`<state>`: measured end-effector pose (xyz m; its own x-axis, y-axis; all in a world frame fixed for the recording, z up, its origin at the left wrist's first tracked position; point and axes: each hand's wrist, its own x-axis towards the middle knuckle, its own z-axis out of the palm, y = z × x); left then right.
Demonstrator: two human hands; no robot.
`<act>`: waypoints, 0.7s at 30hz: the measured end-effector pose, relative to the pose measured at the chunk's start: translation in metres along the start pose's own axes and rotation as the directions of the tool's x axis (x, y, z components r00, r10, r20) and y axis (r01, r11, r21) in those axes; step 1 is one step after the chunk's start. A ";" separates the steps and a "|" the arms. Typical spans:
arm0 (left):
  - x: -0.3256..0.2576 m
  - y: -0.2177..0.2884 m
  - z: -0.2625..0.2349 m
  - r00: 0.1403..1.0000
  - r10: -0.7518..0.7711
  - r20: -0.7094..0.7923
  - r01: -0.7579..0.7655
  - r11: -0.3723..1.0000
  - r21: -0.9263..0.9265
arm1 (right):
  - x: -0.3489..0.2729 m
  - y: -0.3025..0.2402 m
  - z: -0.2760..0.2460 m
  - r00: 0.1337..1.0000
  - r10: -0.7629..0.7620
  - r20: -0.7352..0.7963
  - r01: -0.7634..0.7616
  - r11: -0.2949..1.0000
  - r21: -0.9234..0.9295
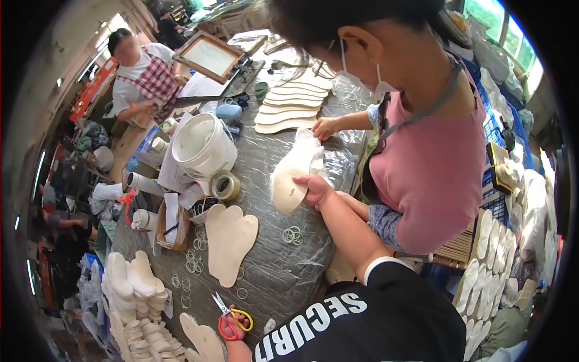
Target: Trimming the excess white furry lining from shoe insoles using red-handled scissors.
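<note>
My right hand (313, 189) pinches the near end of a cream insole-shaped bundle (288, 188); white fleecy material (307, 151) shows toward its far end. A co-worker in a pink top (428, 163) touches that far end with one hand (325, 128). The co-worker's other hand is hidden behind my forearm. At the lower edge, my left hand (235, 323) is closed around scissors (224, 306) with one red and one yellow handle loop, blades slightly parted. Cream insoles (232, 244) lie fanned on the table beyond the scissors. More insoles (202, 339) are beside my left hand.
Rubber bands (292, 235) lie scattered on the plastic-covered table (271, 265). A white bucket (204, 145) and a tape roll (225, 185) stand left. Stacked insoles (289, 107) are farther back; piled insoles (136, 283) sit front left. Another person (145, 78) stands across.
</note>
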<state>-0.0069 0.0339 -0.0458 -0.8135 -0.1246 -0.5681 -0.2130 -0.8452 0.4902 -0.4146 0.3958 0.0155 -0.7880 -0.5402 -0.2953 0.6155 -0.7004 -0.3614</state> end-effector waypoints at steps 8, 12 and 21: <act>-0.002 -0.005 -0.003 0.995 0.011 -0.095 -0.014 1.000 -0.028 | -0.005 -0.011 0.005 0.991 -0.108 -0.082 0.108 0.994 -0.003; -0.005 -0.005 0.007 0.992 0.022 -0.126 -0.025 0.999 -0.022 | -0.014 -0.001 0.011 0.997 -0.022 0.077 0.026 0.998 -0.052; 0.002 -0.004 0.061 0.989 0.145 -0.026 -0.136 0.965 0.224 | -0.086 0.093 0.059 0.934 0.158 0.321 -0.133 0.986 -0.099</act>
<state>-0.0407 0.0688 -0.0082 -0.8213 -0.2596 -0.5081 -0.2165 -0.6821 0.6984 -0.2906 0.3497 0.0600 -0.6423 -0.7648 -0.0492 0.7128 -0.5725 -0.4052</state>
